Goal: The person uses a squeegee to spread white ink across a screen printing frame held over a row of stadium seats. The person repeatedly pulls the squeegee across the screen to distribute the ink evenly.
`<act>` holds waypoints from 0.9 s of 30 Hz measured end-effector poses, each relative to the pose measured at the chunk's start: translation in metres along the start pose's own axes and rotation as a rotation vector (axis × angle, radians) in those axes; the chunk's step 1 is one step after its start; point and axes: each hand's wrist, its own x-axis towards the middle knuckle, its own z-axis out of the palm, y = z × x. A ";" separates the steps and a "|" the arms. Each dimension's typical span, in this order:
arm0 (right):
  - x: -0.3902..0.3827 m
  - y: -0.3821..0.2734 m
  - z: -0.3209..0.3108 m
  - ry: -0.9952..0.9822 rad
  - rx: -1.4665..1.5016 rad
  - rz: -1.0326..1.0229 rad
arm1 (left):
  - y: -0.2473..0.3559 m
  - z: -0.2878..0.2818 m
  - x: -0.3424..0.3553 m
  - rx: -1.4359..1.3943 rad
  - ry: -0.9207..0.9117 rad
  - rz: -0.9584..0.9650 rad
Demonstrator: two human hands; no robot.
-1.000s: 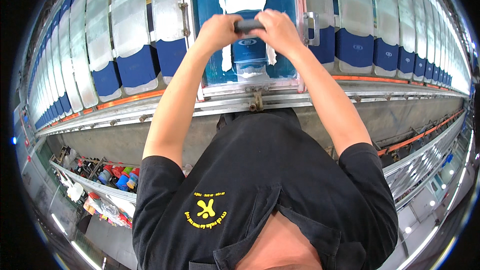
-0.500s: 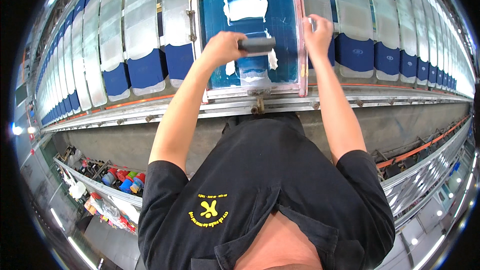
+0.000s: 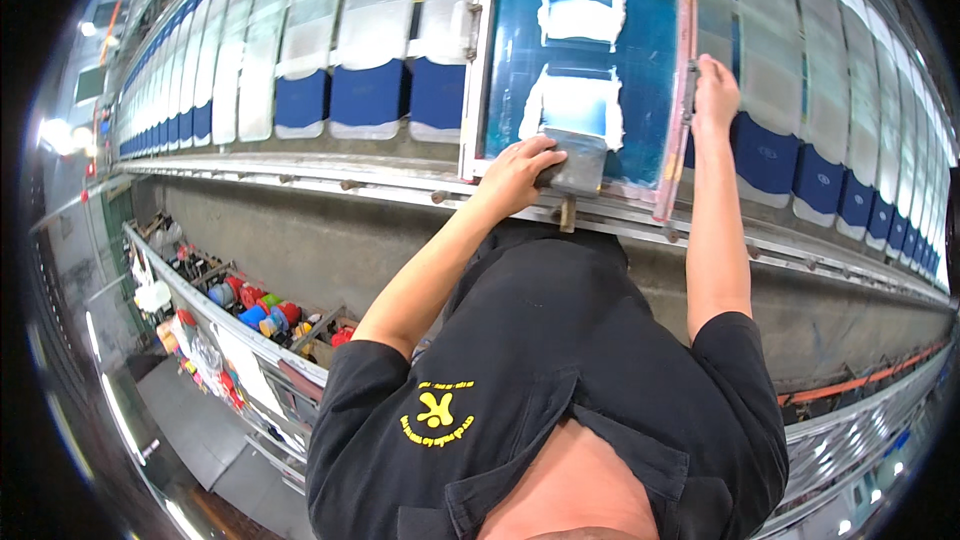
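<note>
My left hand is closed around a grey squeegee at the near end of a printing screen. The squeegee's blade lies tilted against the mesh, close to the near bar. The screen has a pinkish-white frame and a blue-green mesh. Thick white ink covers a patch at the far end, and more white ink borders a paler rectangle in front of the squeegee. My right hand is closed on a small metal handle on the frame's right side; its fingertips are partly hidden.
Rows of pale printing boards bearing dark blue fabric pieces run left and right of the screen. A metal rail passes along the near edge. Behind me at left, a shelf holds several colourful containers.
My left hand has drawn the squeegee from mid-screen to the near end, leaving white ink around the nearer rectangle. My right hand stays at the frame's right side. The whole view has shifted.
</note>
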 end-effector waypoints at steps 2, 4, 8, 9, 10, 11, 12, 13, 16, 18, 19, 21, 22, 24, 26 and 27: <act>-0.019 -0.022 0.025 0.071 0.003 -0.003 | -0.007 -0.018 -0.002 -0.029 0.001 -0.027; -0.038 -0.001 0.058 0.036 0.054 0.011 | -0.026 -0.045 -0.010 0.007 0.014 -0.042; -0.075 0.039 0.124 -0.012 0.072 -0.031 | -0.089 -0.097 -0.035 0.022 -0.020 -0.075; -0.079 0.044 0.145 -0.023 0.105 0.003 | -0.102 -0.105 -0.040 -0.006 0.002 -0.096; -0.084 0.054 0.156 -0.028 0.073 -0.017 | -0.112 -0.107 -0.051 0.009 -0.004 -0.101; -0.086 0.059 0.166 -0.024 0.051 -0.045 | -0.121 -0.112 -0.056 0.032 0.008 -0.092; -0.091 0.065 0.172 -0.015 0.003 -0.041 | -0.130 -0.117 -0.061 0.055 0.020 -0.083; -0.105 0.070 0.179 -0.005 -0.046 -0.025 | -0.130 -0.124 -0.073 0.053 0.031 -0.057; -0.102 0.068 0.195 0.007 -0.248 -0.074 | -0.152 -0.148 -0.061 0.006 -0.128 -0.077; -0.106 0.072 0.195 -0.018 -0.230 -0.068 | -0.169 -0.155 -0.049 0.021 -0.082 0.022; -0.106 0.073 0.195 -0.008 -0.290 -0.102 | -0.174 -0.161 -0.036 0.007 -0.090 0.021; -0.101 0.081 0.188 0.014 -0.418 -0.189 | -0.177 -0.174 -0.004 0.013 -0.139 -0.017; -0.110 0.069 0.199 0.009 -0.445 -0.115 | -0.182 -0.182 0.007 0.003 -0.132 -0.037; -0.104 0.075 0.193 0.020 -0.479 -0.139 | -0.190 -0.188 0.041 0.051 -0.117 -0.015; -0.110 0.066 0.198 0.000 -0.464 -0.112 | -0.201 -0.195 0.068 0.052 -0.174 -0.067; -0.110 0.064 0.200 0.009 -0.452 -0.108 | -0.202 -0.197 0.079 0.068 -0.246 -0.144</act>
